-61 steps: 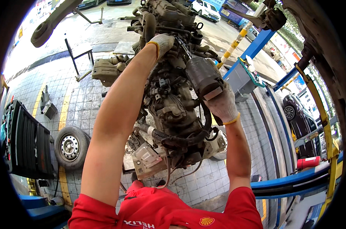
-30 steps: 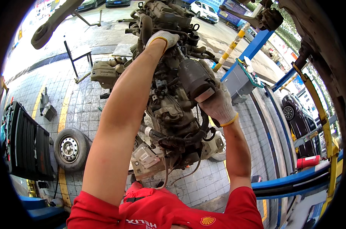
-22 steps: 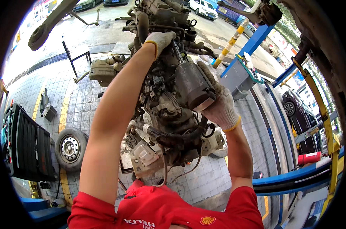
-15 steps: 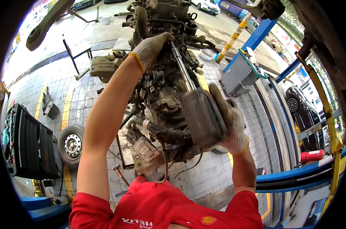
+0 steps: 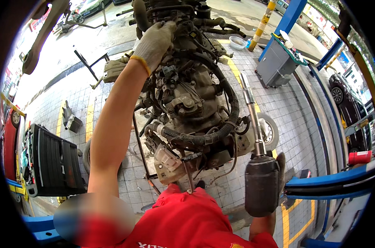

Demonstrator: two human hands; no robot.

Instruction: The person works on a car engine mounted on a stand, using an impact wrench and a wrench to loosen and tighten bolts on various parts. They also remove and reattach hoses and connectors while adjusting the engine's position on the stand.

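A dirty engine with its gearbox hangs or stands before me, wrapped in hoses and a thick ribbed wiring harness. My left hand, in a white knit glove, reaches to its far part; the fingers are curled in among the parts, and what they pinch is hidden. At the right, apart from the engine, my gloved right hand grips a black power impact wrench, which mostly covers that hand. A long shiny extension bar with a socket points away from the wrench.
A black tool cabinet stands at left, with a wheel partly behind my arm. Another wheel lies right of the engine. Farther right are a grey cart, a blue lift arm and a red cylinder.
My right hand has drawn the impact wrench and its bar back from the engine, toward me and to the right. My left hand stays at the engine's far part.
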